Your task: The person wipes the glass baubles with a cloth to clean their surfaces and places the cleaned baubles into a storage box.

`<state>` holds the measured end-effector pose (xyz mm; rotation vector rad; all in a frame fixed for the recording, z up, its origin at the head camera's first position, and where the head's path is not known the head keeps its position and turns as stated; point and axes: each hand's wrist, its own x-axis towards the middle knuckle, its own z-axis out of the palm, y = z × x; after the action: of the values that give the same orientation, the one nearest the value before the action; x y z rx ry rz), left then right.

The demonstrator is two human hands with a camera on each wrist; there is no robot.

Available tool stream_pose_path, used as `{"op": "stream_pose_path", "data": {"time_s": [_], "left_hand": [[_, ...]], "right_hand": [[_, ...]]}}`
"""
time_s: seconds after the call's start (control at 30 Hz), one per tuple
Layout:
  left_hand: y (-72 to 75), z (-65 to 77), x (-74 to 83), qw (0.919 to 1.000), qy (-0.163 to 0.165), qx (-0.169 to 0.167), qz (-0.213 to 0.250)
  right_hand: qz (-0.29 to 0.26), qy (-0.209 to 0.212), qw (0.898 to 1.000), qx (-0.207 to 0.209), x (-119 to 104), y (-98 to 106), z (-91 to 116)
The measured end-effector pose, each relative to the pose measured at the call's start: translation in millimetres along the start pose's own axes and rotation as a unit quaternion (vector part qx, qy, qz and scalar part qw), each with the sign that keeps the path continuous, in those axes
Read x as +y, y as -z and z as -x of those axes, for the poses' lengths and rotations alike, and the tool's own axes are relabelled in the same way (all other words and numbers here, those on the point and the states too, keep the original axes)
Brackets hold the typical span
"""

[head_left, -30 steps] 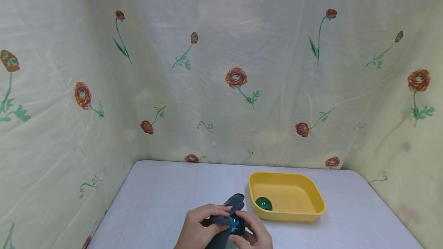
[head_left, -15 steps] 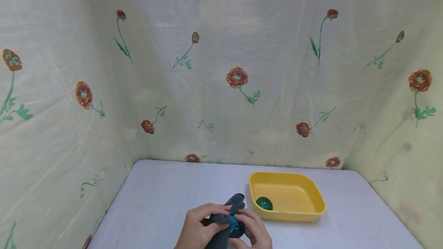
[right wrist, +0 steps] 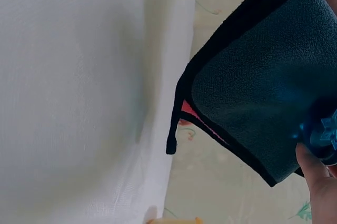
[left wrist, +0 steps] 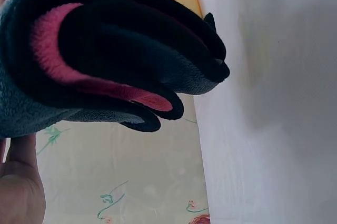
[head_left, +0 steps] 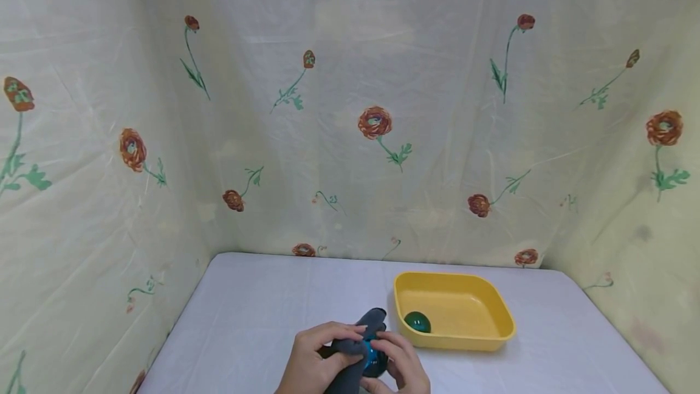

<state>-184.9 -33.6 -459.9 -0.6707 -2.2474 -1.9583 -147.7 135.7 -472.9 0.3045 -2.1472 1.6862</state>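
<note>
In the head view, my left hand [head_left: 317, 354] grips a folded dark grey cloth [head_left: 346, 380] against a shiny dark blue ball [head_left: 375, 362]. My right hand [head_left: 403, 362] holds that ball from the right, its fingers on top and its thumb below. The left wrist view shows the cloth's [left wrist: 179, 61] black edging and pink inner side in loose folds. In the right wrist view the cloth [right wrist: 253, 87] hangs spread beside the ball [right wrist: 320, 137], which has a light blue star-like pattern or reflection. The cloth hides the ball's left side.
A yellow tray [head_left: 454, 342] stands on the white-covered table [head_left: 262, 303], just beyond the right hand. A glossy green ball [head_left: 418, 321] lies in the tray's near left corner. Flower-printed curtains [head_left: 328, 157] enclose the table at the back and sides.
My right fingers have shifted a little up over the ball, and more of its blue surface shows. The left hand and the cloth stay almost in place.
</note>
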Motion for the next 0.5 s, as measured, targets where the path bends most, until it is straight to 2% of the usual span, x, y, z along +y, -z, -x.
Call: {"op": "stream_pose_path", "data": {"time_s": [0.1, 0.2, 0.5], "left_hand": [[0.5, 0.9, 0.8, 0.9999, 0.009, -0.006, -0.001], [1.0, 1.4, 1.7, 1.0000, 0.004, -0.007, 0.000], [0.6, 1.5, 2.8, 0.9998, -0.019, -0.008, -0.003]], "right_hand": [[-0.014, -0.038, 0.999, -0.007, -3.5, 1.0, -0.9], [-0.009, -0.070, 0.997, -0.020, -6.4, 3.3, -2.6], [-0.029, -0.122, 0.991, -0.048, -10.9, 8.3, -4.9]]}}
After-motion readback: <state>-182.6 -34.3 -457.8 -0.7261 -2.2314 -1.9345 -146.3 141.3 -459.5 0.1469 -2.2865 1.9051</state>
